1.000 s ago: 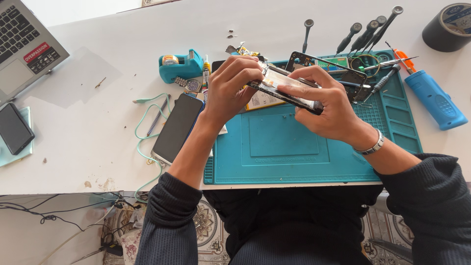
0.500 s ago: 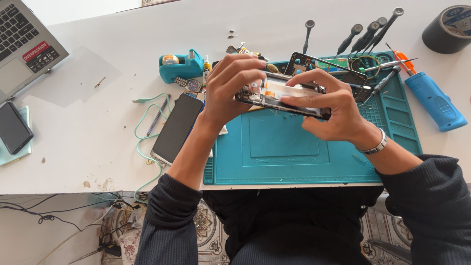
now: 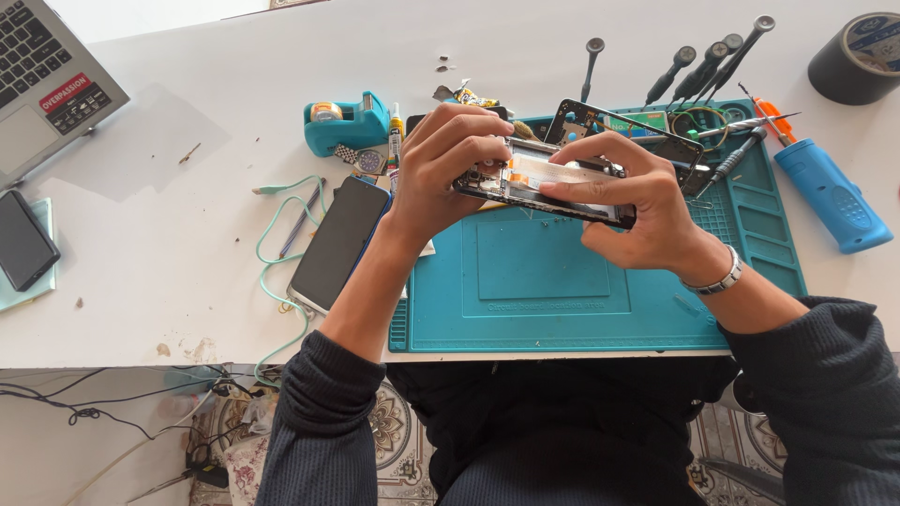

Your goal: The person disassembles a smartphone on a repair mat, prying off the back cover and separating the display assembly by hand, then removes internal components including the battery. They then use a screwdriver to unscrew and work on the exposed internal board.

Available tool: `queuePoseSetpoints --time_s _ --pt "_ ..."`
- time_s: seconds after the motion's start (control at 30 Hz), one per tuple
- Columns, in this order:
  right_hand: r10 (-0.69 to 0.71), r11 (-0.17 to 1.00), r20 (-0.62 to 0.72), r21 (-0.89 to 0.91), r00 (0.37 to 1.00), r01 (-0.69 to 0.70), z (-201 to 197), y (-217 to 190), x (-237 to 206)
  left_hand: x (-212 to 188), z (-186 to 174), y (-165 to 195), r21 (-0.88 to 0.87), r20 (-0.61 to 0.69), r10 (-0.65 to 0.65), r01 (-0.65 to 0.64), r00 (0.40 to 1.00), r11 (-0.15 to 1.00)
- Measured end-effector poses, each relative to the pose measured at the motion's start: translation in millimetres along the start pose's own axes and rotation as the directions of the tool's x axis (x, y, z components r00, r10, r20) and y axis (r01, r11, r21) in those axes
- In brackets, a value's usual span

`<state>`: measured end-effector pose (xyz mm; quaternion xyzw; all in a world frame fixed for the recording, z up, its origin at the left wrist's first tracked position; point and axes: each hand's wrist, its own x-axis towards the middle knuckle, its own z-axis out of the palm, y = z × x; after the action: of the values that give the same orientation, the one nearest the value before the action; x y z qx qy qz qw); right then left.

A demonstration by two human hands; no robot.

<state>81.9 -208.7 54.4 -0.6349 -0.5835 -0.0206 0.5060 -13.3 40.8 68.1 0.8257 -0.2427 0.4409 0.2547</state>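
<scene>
Both my hands hold an opened phone (image 3: 539,184), its back off and its insides showing, a little above a teal work mat (image 3: 562,281). My left hand (image 3: 450,164) grips its left end, fingers curled over the top. My right hand (image 3: 628,211) holds the right end, the index finger pressing along the pale middle part. A metal bracelet (image 3: 714,279) is on my right wrist.
A dark phone (image 3: 337,242) lies left of the mat on a teal cable (image 3: 272,253). A teal tape dispenser (image 3: 345,122), several screwdrivers (image 3: 698,70), a blue tool (image 3: 830,192), a black tape roll (image 3: 862,56), a laptop (image 3: 47,84) and another phone (image 3: 23,239) lie on the white table.
The phone has been turned flatter and held level between both hands. My right index finger has moved onto its middle part, and my left fingers have closed over its left end.
</scene>
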Motion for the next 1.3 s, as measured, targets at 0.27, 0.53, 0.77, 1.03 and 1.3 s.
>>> queuePoseSetpoints --time_s 0.27,0.53,0.77,1.03,1.3 --pt "0.009 1.000 0.004 0.002 1.000 -0.009 -0.2 1.7 -0.7 -3.0 1.6 -1.4 0.018 0.024 -0.019 0.019 1.000 1.000" --pt "0.002 1.000 -0.013 0.026 1.000 -0.002 -1.1 0.0 -0.6 -4.0 0.8 2.4 0.049 -0.011 0.008 -0.007 1.000 0.999" --pt "0.014 0.999 -0.020 0.032 1.000 -0.014 -3.0 -0.5 0.0 -4.3 -0.2 5.9 0.076 -0.004 0.011 -0.011 1.000 0.997" --pt "0.017 0.999 -0.019 0.038 1.000 -0.017 -0.8 0.3 -0.8 -4.4 2.6 1.8 0.006 -0.008 -0.018 0.018 1.000 1.000" --pt "0.067 0.997 -0.019 0.045 0.998 -0.066 -1.3 2.4 -0.5 -6.0 3.8 2.2 0.037 0.016 -0.038 0.038 0.999 0.999"
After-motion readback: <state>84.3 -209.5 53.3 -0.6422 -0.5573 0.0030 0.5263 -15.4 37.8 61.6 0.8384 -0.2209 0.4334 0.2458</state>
